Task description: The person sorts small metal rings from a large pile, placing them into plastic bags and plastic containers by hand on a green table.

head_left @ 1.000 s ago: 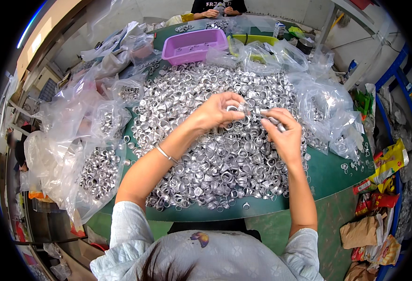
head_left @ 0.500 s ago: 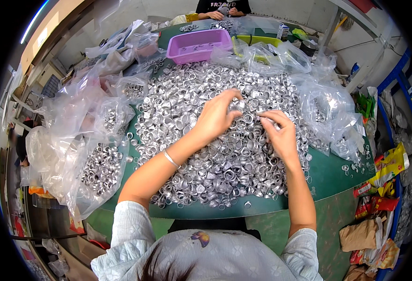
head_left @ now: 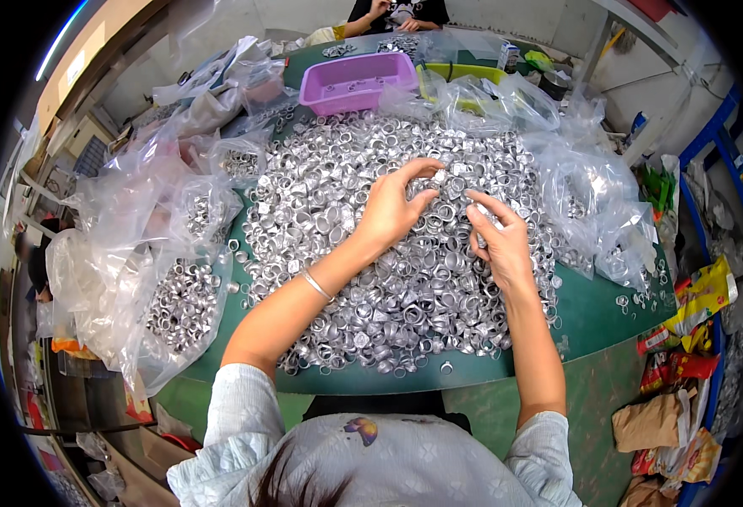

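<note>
A wide heap of silver metal rings covers the middle of the green table. My left hand reaches over the heap's centre, its thumb and forefinger spread in a C shape beside a few rings. Nothing shows in its grasp, and its lower fingers are partly hidden. To its right, my right hand hovers just over the rings, thumb and forefinger apart and the other fingers bent. No ring can be made out in it. Both sets of fingertips point toward the same patch of rings.
Clear plastic bags with rings lie left and right of the heap. Beyond it stand a purple basin and a yellow-green basin. A co-worker's hands are at the far edge. Blue shelving stands at right.
The fingers of both hands have spread a little apart. My right hand has shifted slightly left and nearer me. The co-worker has raised one hand.
</note>
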`<state>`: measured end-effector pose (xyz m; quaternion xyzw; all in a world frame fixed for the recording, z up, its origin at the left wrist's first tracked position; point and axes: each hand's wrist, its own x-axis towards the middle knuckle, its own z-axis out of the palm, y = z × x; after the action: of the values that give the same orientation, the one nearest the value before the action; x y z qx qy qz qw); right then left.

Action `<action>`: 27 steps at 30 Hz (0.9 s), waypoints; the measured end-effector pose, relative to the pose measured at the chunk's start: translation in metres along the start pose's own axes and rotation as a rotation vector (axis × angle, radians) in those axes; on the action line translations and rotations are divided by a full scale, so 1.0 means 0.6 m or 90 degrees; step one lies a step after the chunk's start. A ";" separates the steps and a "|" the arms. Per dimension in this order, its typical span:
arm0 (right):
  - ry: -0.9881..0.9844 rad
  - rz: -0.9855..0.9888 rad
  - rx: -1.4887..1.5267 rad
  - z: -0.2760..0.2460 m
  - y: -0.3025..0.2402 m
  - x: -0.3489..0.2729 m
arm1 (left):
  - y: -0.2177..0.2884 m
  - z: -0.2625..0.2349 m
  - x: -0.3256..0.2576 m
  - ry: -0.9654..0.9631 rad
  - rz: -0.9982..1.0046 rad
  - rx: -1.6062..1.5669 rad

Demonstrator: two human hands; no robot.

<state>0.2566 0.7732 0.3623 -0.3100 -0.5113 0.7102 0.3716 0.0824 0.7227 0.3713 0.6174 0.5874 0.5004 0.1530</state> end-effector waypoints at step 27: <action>0.648 -0.242 -0.694 -0.548 -0.010 -0.020 | 0.076 -0.011 -0.102 -0.230 -0.218 -0.258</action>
<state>0.5339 0.9275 0.2748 -0.6451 -0.5994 0.0513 0.4711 0.1150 0.6542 0.3828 0.5456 0.5346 0.4565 0.4562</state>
